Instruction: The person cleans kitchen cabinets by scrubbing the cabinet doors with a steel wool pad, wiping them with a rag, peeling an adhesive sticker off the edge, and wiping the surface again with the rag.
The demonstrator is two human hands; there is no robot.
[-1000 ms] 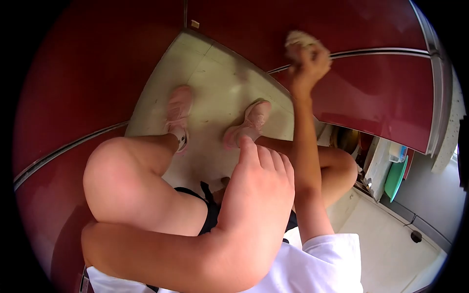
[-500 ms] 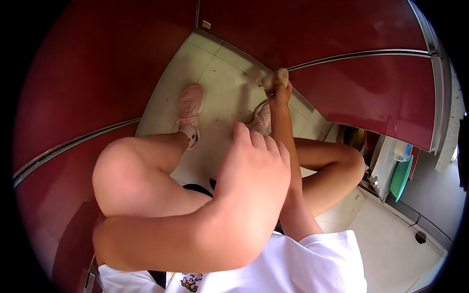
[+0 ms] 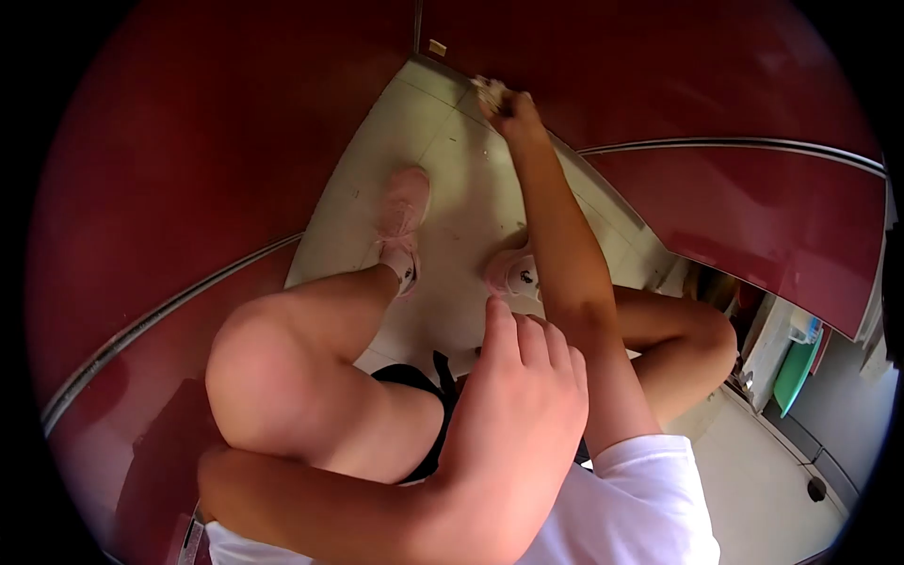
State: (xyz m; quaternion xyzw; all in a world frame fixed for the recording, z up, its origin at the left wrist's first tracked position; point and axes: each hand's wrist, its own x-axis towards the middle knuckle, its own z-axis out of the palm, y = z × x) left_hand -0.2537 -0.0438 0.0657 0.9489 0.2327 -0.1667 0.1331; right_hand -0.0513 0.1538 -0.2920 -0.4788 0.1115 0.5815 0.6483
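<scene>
My right hand (image 3: 515, 115) is stretched far forward, low by the base of the red cabinet. Its fingers are closed around a crumpled pale rag (image 3: 490, 94), which sticks out on the left side. Close to the camera is my left hand (image 3: 523, 377), bent at the wrist with its back turned up. Its fingers lie loosely side by side, and I see nothing in them; the palm is hidden. The left forearm rests across my thigh, near the left knee (image 3: 259, 377).
Red cabinet fronts (image 3: 188, 141) rise on the left and ahead, meeting in a corner. Pale floor tiles (image 3: 452, 188) lie between them, with my pink shoes (image 3: 405, 202) on them. At right, a green board (image 3: 799, 372) stands by an open cupboard. A small beige piece (image 3: 437, 46) is on the cabinet.
My right hand has moved forward and left with the rag, towards the cabinet corner. My left hand keeps its pose, and the view has shifted slightly.
</scene>
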